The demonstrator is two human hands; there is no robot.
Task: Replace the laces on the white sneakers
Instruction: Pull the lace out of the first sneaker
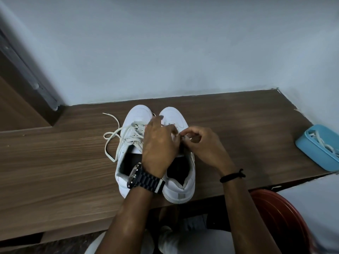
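Two white sneakers (157,154) share the counter (55,162); one blue box (319,147) lies aside; both hands' fingers (185,132) pinch something tiny, unidentifiable.

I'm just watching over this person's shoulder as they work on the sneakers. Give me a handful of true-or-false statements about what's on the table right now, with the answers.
1. Both hands are working over the right sneaker. True: the left hand and right hand meet above it.
2. The left sneaker has no lace at all. False: a loosened cream lace is in it and trails onto the table.
3. The blue container is empty. False: it holds pale laces.
4. A watch sits on the left wrist. True.
5. The sneakers stand side by side, toes toward the wall. True.
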